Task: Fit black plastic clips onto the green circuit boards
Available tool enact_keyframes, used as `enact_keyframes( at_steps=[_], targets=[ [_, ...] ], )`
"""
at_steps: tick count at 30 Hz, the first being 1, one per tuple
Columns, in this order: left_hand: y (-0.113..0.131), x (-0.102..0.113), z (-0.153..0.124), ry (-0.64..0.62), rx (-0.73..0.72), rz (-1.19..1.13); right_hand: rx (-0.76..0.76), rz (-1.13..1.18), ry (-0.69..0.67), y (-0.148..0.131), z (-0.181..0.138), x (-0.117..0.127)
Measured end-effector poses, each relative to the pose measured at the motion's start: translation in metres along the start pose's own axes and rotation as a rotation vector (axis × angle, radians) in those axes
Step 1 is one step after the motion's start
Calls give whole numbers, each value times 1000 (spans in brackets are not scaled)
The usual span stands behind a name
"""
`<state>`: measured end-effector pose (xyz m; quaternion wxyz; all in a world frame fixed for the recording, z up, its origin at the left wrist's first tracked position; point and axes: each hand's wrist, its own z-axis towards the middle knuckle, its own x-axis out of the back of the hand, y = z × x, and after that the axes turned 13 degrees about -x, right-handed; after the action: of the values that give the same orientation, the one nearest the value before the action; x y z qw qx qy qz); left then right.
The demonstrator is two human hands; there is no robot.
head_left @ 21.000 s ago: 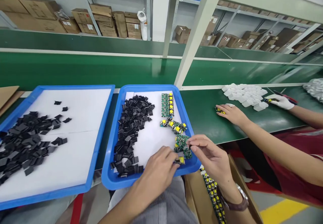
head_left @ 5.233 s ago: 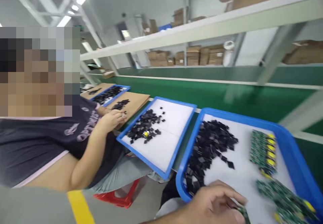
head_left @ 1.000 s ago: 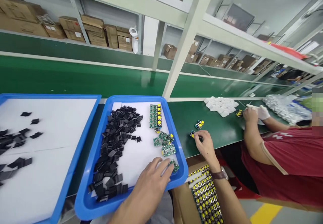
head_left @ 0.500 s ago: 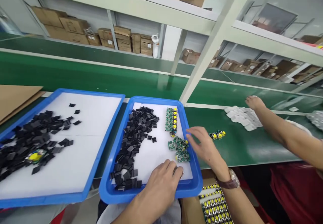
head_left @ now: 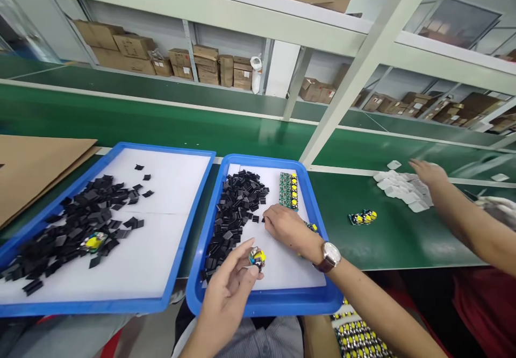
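Observation:
My left hand is closed on a small circuit board with a yellow component, held over the front of the blue tray. Its yellow part faces up. My right hand, with a watch on the wrist, reaches into the tray's middle. Its fingertips are pinched at a small black square piece, mostly covered by the fingers. A heap of similar black pieces fills the tray's left side. At the back right stands a row of green boards with yellow parts. More boards are partly hidden beneath my right forearm.
Another blue-rimmed tray on the left holds black pieces and one board. Several boards lie on the green table, right. A co-worker's hand touches white pieces. A box of boards sits below.
My left hand has lifted from the tray's front and turned, showing the board in it. My right hand has moved left from the loose boards to the black piece.

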<state>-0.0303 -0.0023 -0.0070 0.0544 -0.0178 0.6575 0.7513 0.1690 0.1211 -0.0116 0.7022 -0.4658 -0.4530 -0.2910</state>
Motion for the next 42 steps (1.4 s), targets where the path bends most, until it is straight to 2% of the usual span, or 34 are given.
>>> enact_keyframes(
  at_steps=[3,6,9,14,17,22,25,30,34,37,39,42],
  targets=[
    [9,-1,7,69,134,-285,-67,110,74,-9,-23,13],
    [11,0,13,48,193,-381,-102,379,175,-20,-55,25],
    [3,-3,12,23,143,-214,-125,575,227,-29,-83,26],
    [-9,-14,5,-69,-169,237,-132,690,265,-36,-107,12],
    [-10,-19,3,-135,-229,289,-175,766,274,-36,-111,7],
    [-5,-23,8,-114,-252,333,-320,945,342,-33,-119,6],
    [-3,-25,10,-143,-199,263,-350,988,351,-33,-124,4],
    [-1,-28,9,-227,-69,149,-396,838,365,-37,-129,3],
    [6,-20,9,-282,-53,151,-462,989,387,-40,-129,6],
    [9,-15,10,-345,-3,57,-447,1015,392,-42,-130,6],
    [8,-14,9,-334,63,-56,-425,974,415,-43,-132,5],
    [1,-13,7,-253,156,-266,-434,972,445,-45,-134,5]
  ],
)
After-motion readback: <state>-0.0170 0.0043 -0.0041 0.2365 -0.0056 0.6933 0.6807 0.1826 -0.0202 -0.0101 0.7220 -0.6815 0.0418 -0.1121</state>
